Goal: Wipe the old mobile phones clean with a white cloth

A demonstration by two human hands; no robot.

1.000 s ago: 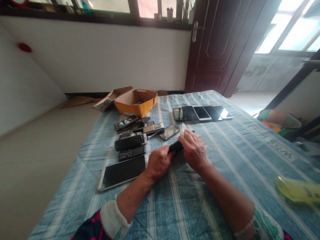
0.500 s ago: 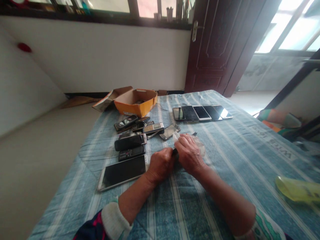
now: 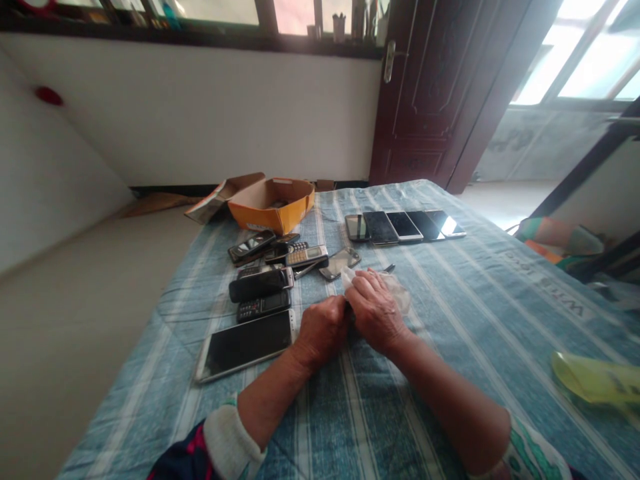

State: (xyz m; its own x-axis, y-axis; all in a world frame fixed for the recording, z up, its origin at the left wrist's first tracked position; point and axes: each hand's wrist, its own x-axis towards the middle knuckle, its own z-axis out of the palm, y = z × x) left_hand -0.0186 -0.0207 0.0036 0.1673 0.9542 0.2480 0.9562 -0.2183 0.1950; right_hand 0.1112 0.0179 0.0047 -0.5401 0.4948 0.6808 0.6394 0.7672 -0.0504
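My left hand (image 3: 320,328) is closed round the near end of a dark phone that my hands hide almost wholly. My right hand (image 3: 376,308) is closed on a white wipe (image 3: 350,277) and presses it onto that phone; the phone's far tip (image 3: 389,268) shows just beyond the fingers. Both hands rest on the blue striped cloth (image 3: 450,320) near the middle of the table.
A heap of old keypad phones (image 3: 270,267) lies left of my hands, with a large smartphone (image 3: 245,345) nearer me. A row of several smartphones (image 3: 403,227) lies further back. An orange cardboard box (image 3: 273,202) stands at the far edge. A yellow-green plastic thing (image 3: 595,380) lies at right.
My right hand slid the wipe leftward along the phone toward my left hand, and the dark phone body seen between the hands is now covered.
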